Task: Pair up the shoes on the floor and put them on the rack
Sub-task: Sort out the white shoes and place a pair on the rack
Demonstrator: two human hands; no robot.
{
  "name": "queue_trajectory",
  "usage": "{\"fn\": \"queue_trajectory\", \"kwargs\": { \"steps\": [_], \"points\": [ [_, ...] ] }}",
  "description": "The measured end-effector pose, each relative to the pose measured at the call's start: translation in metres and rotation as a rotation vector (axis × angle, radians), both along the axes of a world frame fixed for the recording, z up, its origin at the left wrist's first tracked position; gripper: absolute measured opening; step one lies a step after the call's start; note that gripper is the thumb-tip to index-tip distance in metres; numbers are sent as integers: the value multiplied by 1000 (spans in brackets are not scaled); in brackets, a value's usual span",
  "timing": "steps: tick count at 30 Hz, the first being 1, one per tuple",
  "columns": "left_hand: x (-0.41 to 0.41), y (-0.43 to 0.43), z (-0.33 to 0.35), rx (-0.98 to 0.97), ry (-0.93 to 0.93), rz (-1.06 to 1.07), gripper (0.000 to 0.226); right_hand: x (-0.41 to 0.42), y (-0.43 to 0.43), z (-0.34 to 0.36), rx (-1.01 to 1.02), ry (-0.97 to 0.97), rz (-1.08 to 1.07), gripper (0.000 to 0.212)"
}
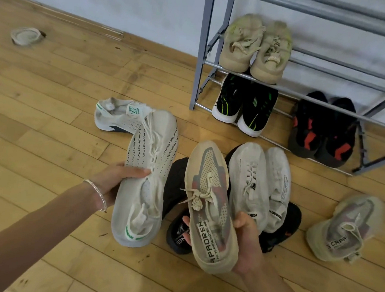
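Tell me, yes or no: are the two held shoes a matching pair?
No: the left hand grips a white green-trimmed sneaker, the right hand a beige grey-patterned sneaker.

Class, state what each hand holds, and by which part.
The left hand grips the white sneaker at its midsection; the right hand cradles the beige sneaker by its heel.

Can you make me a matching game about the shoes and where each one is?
Shoes:
1 white-and-green shoe
2 beige lettered shoe
3 black-and-green pair
4 tan pair

Places:
A the rack, lowest shelf
B left hand
C the shelf above the lowest
D right hand

Pairs: 1-B, 2-D, 3-A, 4-C
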State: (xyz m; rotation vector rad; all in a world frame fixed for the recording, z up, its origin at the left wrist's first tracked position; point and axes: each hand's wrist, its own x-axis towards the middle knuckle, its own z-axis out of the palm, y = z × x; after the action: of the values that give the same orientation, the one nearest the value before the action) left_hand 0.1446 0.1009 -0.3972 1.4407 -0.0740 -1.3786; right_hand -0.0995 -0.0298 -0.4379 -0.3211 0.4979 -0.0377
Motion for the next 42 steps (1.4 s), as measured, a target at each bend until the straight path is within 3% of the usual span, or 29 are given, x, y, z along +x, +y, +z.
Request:
{"fn": "queue_trajectory", "kwargs": {
  "steps": [3,7,10,14,19,23,26,30,34,38,42],
  "points": [
    [-5,0,-1,14,9,5,47,-2,-5,2,-24,40,40,71],
    [-10,-2,-4,27,11,-20,58,-4,-11,1,-101,88,171,66],
    [-12,-1,-11,46,16,-35,76,-3,-15,-1,-183,218,209,82],
    [-15,2,-23,60,1,-26,90,-1,-10,2,-361,317,227,41],
    [-13,4,-37,105,-6,31,55,0,-6,-4,-511,390,192,62],
    [-9,6,-48,133,-5,49,59,0,-3,1,-519,395,195,61],
    [-12,6,-55,141,-10,34,75,-1,0,3,-527,423,199,52],
    [-25,8,-69,186,-42,87,63,-4,9,2,-502,421,218,61],
    [-29,3,-67,220,-109,69,61,-6,17,0,-486,401,241,57],
    [-34,2,-68,224,-229,66,42,-6,21,2,-480,402,267,53],
    [-42,-2,-67,293,-559,68,34,-8,20,5,-497,403,270,50]
  ]
}}
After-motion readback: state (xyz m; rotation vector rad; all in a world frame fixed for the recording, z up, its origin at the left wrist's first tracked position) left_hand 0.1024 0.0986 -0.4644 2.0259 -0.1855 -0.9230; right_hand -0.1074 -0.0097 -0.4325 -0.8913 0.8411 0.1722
